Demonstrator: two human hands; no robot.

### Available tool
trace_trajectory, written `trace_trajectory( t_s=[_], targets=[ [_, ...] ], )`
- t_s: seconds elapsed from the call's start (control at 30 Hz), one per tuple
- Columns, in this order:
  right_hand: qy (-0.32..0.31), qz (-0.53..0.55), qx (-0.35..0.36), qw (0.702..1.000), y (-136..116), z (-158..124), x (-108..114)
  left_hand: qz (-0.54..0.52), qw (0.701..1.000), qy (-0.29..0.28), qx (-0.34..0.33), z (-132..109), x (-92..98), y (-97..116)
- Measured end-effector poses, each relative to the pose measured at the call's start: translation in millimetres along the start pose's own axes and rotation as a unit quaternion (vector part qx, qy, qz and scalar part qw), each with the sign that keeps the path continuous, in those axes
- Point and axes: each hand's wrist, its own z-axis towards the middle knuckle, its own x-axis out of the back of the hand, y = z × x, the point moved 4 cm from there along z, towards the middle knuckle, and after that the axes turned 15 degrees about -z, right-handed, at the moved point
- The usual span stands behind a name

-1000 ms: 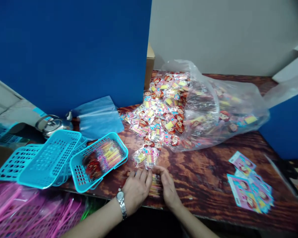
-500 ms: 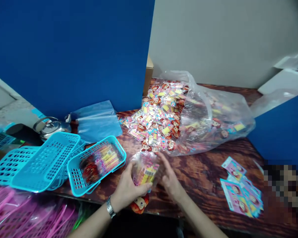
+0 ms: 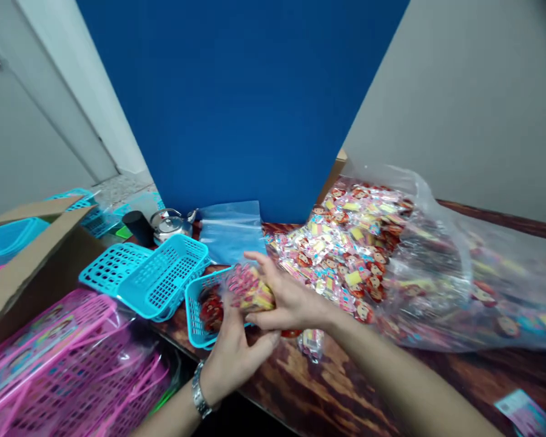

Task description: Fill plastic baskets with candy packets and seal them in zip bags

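Note:
A stack of clear-wrapped pink and yellow packets (image 3: 250,288) is held over the right side of a small blue basket (image 3: 195,328). My right hand (image 3: 291,300) grips the stack from the right, its index finger stretched along the far side. From below, my left hand (image 3: 239,349) presses its fingers against the near side, thumb apart. Red-haired doll pieces (image 3: 212,309) lie in the left part of the basket. Beside my right forearm sits a small wrapped packet (image 3: 312,345) on the wooden table (image 3: 327,388).
Shiny packets (image 3: 341,243) spill from a large clear bag (image 3: 505,273). Stacked blue baskets (image 3: 164,276), a kettle (image 3: 170,224) and a plastic sheet (image 3: 232,233) stand left. Pink baskets (image 3: 86,364) and a cardboard box (image 3: 40,267) are at lower left. Cards (image 3: 525,413) lie at lower right.
Both hands have carried packets left, from the table front to over the blue basket. My right hand has closed on them. The view has swung left, showing the door and cardboard box.

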Motion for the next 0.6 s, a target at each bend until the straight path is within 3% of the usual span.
trace_trajectory(
  t_s=[0.1, 0.2, 0.37, 0.47, 0.6],
  targets=[
    [-0.069, -0.122, 0.066, 0.988, -8.5, 42.5, -7.7, -0.012, 0.999, 0.017, 0.03, -15.9, 24.6, -11.7],
    [-0.097, -0.267, 0.093, 0.954, -11.9, 68.4, -33.2, -0.023, 0.996, 0.076, 0.03, -42.7, 44.9, -26.9],
    [-0.123, -0.391, 0.155, 0.899, -14.4, 78.7, -79.8, 0.106, 0.976, 0.173, -0.076, -71.7, 68.6, -32.1],
    [-0.141, -0.386, 0.159, 0.898, -11.3, 80.5, -92.1, 0.175, 0.96, 0.168, -0.137, -70.1, 74.8, -30.5],
    [-0.194, -0.375, 0.146, 0.895, -3.4, 89.4, -101.2, 0.213, 0.955, 0.131, -0.158, -61.7, 75.7, -35.5]
  ],
)
